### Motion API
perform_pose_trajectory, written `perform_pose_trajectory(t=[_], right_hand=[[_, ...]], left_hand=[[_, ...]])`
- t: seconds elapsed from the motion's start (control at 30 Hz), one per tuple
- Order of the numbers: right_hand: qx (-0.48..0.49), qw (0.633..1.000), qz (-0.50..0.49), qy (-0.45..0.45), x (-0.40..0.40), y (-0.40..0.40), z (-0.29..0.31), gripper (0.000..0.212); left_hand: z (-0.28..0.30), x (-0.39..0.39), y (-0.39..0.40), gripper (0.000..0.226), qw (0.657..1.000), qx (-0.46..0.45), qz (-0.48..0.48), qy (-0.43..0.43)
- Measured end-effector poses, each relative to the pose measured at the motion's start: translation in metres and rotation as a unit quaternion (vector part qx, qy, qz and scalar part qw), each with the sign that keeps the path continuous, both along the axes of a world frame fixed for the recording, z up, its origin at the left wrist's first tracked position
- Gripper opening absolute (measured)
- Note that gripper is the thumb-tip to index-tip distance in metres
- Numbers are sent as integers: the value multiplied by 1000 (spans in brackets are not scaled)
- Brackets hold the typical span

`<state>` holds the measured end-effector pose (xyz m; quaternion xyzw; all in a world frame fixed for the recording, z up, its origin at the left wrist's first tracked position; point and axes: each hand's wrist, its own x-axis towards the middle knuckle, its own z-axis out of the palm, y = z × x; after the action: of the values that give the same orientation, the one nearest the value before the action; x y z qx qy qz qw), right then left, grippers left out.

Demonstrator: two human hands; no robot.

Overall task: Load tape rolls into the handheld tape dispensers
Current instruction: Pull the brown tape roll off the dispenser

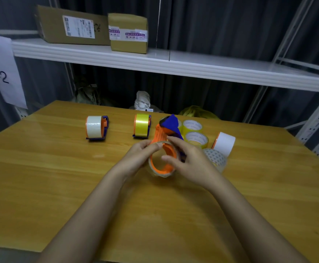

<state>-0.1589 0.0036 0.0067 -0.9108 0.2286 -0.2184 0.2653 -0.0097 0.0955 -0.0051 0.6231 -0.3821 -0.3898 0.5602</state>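
Observation:
Over the middle of the wooden table (pixel 60 177) both hands hold an orange and blue tape dispenser (pixel 164 137). A clear tape roll (pixel 159 172) sits round its orange hub. My left hand (pixel 139 156) grips the roll's left rim, thumb on top. My right hand (pixel 189 160) holds the dispenser from the right, fingers curled over the hub. Two loaded dispensers stand behind: one with white tape (pixel 96 129), one with yellow tape (pixel 142 127).
Loose rolls lie to the right of my hands: two yellowish clear rolls (pixel 194 132), a white roll (pixel 225 143) and a clear roll (pixel 216 158) partly behind my right hand. A white shelf (pixel 155 61) with two cardboard boxes (pixel 90 27) runs above the table's far edge.

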Motion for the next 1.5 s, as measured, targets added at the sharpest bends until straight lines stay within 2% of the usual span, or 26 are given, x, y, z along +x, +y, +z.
perform_pose_trajectory(t=[0.07, 0.13, 0.23, 0.37, 0.47, 0.53, 0.67, 0.8, 1.03, 1.2, 1.27, 1.37, 1.4, 1.5], right_hand=[[32, 999, 18, 23, -1, 7, -3, 97], [23, 1000, 13, 12, 2, 8, -8, 109], [22, 998, 13, -51, 5, 3, -14, 99], [109, 986, 44, -117, 2, -4, -18, 90], [159, 975, 62, -143, 8, -3, -24, 90], [123, 982, 36, -141, 14, 1, -28, 91], [-40, 979, -36, -199, 16, 7, -36, 70], [-20, 968, -68, -241, 20, 9, -42, 65], [-1, 970, -96, -222, 19, 3, -40, 71], [10, 969, -90, -230, 16, 4, -40, 68], [26, 976, -62, -208, 13, 3, -38, 77], [37, 989, -3, -145, 4, -3, -35, 105], [25, 990, 8, -137, 2, -5, -34, 109], [-16, 985, 13, -171, 2, -8, -34, 96]], left_hand=[[-1, 2, -3, 46, 999, -18, -13, 44], [-1, -1, -5, 51, 993, -37, -15, 107], [1, -3, -7, 47, 977, -28, 25, 212], [9, -5, -1, 39, 960, -5, 14, 280], [11, -10, -2, 39, 968, -38, 35, 246], [12, -19, -5, 39, 975, -50, 64, 208], [15, -34, -11, 35, 979, -39, 117, 160], [16, -37, -16, 37, 977, -45, 156, 139], [12, -31, -22, 37, 978, -31, 176, 108], [14, -28, -21, 40, 983, -37, 166, 64], [16, -27, -21, 39, 984, -35, 157, 72], [17, -24, -20, 35, 985, -25, 146, 84], [17, -24, -19, 35, 986, -22, 142, 85], [21, -23, -15, 36, 987, -36, 127, 93]])
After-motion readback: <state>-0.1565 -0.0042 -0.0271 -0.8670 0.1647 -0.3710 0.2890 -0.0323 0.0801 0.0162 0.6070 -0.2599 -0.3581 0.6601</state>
